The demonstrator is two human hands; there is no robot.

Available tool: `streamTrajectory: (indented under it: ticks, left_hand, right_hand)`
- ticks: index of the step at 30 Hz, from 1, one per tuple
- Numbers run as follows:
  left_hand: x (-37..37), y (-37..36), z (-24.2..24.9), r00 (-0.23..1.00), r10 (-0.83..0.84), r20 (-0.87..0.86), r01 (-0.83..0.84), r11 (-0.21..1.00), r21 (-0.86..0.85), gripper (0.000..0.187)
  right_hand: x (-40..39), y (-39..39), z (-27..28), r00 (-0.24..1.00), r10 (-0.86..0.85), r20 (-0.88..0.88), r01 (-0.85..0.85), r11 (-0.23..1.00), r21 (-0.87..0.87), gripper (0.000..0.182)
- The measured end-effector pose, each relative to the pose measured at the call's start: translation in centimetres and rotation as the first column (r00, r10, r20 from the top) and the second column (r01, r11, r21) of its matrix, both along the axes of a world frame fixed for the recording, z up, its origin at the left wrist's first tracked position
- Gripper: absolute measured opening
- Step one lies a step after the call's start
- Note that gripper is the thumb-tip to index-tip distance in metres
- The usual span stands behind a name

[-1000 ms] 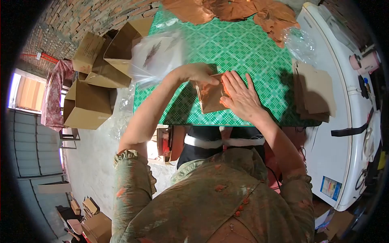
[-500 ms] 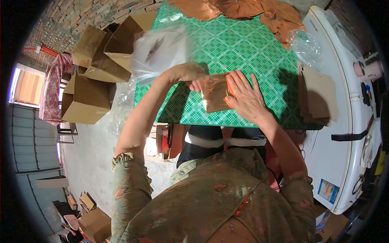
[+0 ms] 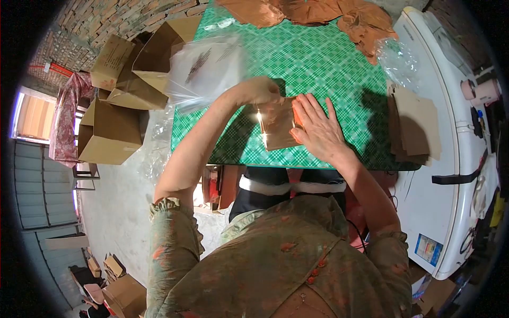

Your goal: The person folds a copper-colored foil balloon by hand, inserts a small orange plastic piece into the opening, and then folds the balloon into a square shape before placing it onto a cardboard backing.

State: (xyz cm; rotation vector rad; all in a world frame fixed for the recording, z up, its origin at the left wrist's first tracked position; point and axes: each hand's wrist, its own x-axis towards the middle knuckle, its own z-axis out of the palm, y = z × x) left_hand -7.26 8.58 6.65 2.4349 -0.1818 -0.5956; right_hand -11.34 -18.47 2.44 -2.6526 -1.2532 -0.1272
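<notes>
A flat, shiny brown packet (image 3: pixel 279 128), apparently in clear plastic, lies near the front edge of the green checked table. My right hand (image 3: pixel 321 130) rests flat on its right side, fingers stretched out, with bright orange material showing beside them. At the upper left corner of the packet, my left hand (image 3: pixel 259 91) bends over with curled fingers that seem to pinch the edge; the fingertips are partly hidden. Left of that hand lies a stack of clear plastic bags (image 3: pixel 204 71).
Orange-brown fabric pieces (image 3: pixel 310 11) lie along the far edge of the table (image 3: pixel 313 58). Brown cardboard sheets (image 3: pixel 419 124) and crumpled clear plastic (image 3: pixel 397 61) are at the right, by a white fridge (image 3: pixel 419 212). Open cardboard boxes (image 3: pixel 114 130) stand at the left.
My left hand has shifted slightly right along the packet's top edge, its fingers now more curled over it. The right hand stays flat on the packet.
</notes>
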Motion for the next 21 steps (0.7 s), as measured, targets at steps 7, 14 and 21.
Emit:
streamTrajectory:
  ticks: [7, 14, 21]
  left_hand:
    - [-0.4, 0.2, -0.7, 0.996, 0.000, 0.084, -0.004, 0.999, 0.054, 0.048]
    - [-1.8, 0.3, 0.8, 0.984, 0.066, -0.165, -0.089, 0.987, -0.135, 0.058]
    - [-6.3, 0.2, 0.1, 0.909, 0.216, -0.355, -0.394, 0.723, -0.568, 0.052]
  right_hand:
    - [0.0, 0.0, 0.0, 1.000, -0.001, -0.009, 0.001, 1.000, 0.006, 0.073]
    - [0.0, 0.0, -0.2, 1.000, -0.003, 0.010, 0.003, 1.000, 0.010, 0.074]
    - [-0.1, 0.0, 0.0, 1.000, -0.005, 0.008, 0.005, 1.000, 0.003, 0.075]
